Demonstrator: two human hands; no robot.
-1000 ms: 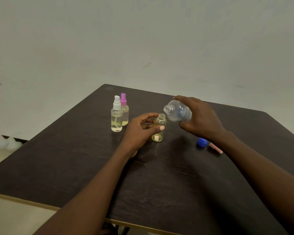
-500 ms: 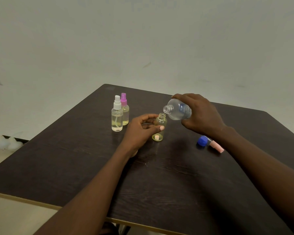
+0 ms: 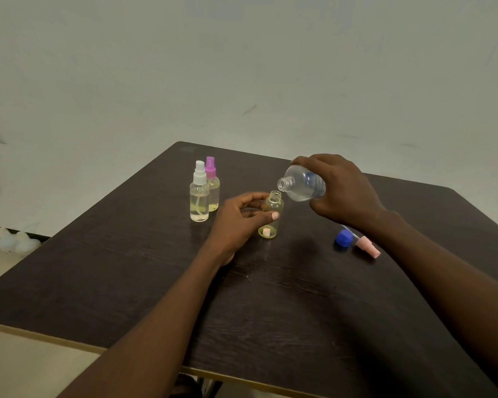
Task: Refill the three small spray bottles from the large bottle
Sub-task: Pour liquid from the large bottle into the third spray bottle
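Note:
My left hand (image 3: 237,218) grips a small uncapped bottle (image 3: 272,209) that stands upright on the dark table (image 3: 156,277), with a little yellowish liquid at its bottom. My right hand (image 3: 342,191) holds the large clear bottle (image 3: 301,186) tilted almost level, its open mouth just above and right of the small bottle's neck. Two capped small spray bottles stand to the left: one with a white sprayer (image 3: 199,196), one with a pink-purple sprayer (image 3: 212,183) behind it.
A blue cap (image 3: 343,238) and a pink sprayer head (image 3: 368,247) lie on the table to the right, partly under my right forearm. The table's near edge runs across the bottom; white objects (image 3: 15,239) sit on the floor at left.
My right hand has shifted the large bottle slightly left and up, bringing its mouth closer to the small bottle's neck. My left hand stays in place.

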